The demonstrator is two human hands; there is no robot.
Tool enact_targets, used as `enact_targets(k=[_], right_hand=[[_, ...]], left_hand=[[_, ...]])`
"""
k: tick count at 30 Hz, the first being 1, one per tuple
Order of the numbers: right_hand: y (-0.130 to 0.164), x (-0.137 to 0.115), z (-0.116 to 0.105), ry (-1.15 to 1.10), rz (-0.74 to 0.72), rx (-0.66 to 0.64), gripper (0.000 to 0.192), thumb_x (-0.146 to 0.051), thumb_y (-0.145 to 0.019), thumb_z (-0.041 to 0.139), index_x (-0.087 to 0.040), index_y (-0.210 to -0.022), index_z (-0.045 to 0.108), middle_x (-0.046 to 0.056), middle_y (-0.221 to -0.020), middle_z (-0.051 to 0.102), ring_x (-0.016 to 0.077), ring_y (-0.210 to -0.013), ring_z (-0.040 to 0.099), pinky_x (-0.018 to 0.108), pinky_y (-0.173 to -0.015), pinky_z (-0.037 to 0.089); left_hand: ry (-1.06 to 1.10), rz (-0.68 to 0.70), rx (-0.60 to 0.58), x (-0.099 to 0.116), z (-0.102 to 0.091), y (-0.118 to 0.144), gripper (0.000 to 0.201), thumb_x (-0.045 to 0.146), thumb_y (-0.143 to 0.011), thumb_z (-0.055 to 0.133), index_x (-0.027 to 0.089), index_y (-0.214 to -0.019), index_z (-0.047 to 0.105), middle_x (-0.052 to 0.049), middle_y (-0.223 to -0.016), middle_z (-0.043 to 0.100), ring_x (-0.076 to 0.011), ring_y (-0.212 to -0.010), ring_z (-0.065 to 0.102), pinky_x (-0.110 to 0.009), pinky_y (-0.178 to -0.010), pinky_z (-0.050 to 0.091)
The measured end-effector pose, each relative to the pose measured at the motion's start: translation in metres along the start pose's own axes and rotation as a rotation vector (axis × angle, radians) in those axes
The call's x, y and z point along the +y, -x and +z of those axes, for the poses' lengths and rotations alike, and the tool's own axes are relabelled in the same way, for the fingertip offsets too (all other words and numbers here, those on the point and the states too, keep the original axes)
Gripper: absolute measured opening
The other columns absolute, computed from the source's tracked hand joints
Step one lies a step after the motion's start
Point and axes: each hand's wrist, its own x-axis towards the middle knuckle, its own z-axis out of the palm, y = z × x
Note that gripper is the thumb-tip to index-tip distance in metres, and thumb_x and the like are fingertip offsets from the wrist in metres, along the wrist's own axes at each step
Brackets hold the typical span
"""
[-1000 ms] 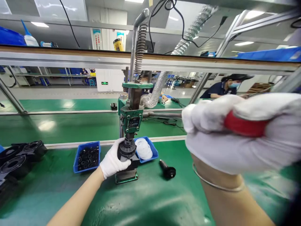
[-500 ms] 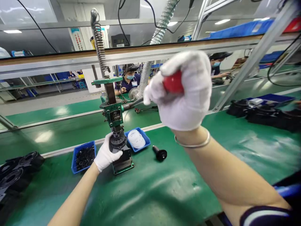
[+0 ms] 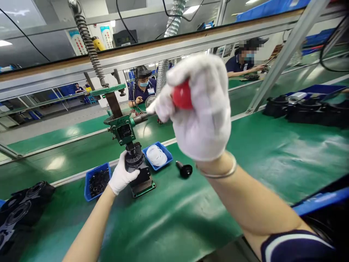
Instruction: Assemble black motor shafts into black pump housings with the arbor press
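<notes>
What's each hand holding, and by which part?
Right hand is closed around the red knob at the end of the press lever. Left hand grips the side of the black round part under the ram.

Both hands wear white gloves, the forearms bare. The left hand reaches forward at full stretch, low in the view, its fingers curled sideways in a grasp with the thumb on the near side. The right hand is raised high and close, clenched in a fist, a thin bangle around its wrist.
</notes>
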Motion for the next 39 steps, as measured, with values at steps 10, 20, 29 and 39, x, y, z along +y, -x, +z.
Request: enact_targets(k=[10,20,29,39], right_hand=[[0.022,0.004,-0.007,0.155,-0.012,0.017,0.015,-0.042,-0.095,0.049,-0.028,-0.089,0.05,-0.001,-0.082,0.059,0.0129,-0.052,0.049,0.033,-0.056,0.055],[0.03,-0.007,-0.025,0.227,0.103,-0.017,0.031,-0.04,-0.092,0.058,-0.029,-0.12,0.049,0.003,-0.122,0.058,0.015,-0.091,0.066,0.037,-0.091,0.055],[0.161,0.013,-0.09,0.78,0.669,-0.906,0.044,-0.025,-0.091,0.055,-0.015,-0.134,0.051,0.016,-0.133,0.06,0.0284,-0.121,0.059,0.05,-0.102,0.049],[0.194,0.014,-0.059,0.725,0.571,-1.243,0.059,-0.041,-0.091,0.058,-0.017,-0.141,0.042,0.014,-0.115,0.066,0.0277,-0.098,0.065,0.043,-0.084,0.051]], left_hand=[[0.064,0.003,-0.075,-0.004,-0.004,0.005,0.094,0.051,-0.071,0.07,0.015,-0.142,0.021,-0.02,-0.143,0.047,-0.0323,-0.135,0.045,-0.05,-0.116,0.028],[0.163,0.037,-0.043,0.014,-0.005,0.032,0.081,0.038,-0.07,0.07,0.016,-0.138,0.032,-0.017,-0.143,0.047,-0.0325,-0.137,0.043,-0.048,-0.117,0.03],[0.276,-0.181,-0.378,-0.024,-0.008,0.14,0.072,0.042,-0.078,0.071,0.018,-0.138,0.041,-0.017,-0.144,0.049,-0.0331,-0.132,0.049,-0.048,-0.113,0.038],[-0.233,-0.026,-0.412,-0.014,-0.042,0.159,0.085,0.022,-0.079,0.068,0.027,-0.152,0.024,-0.013,-0.155,0.032,-0.0328,-0.142,0.034,-0.052,-0.117,0.032]])
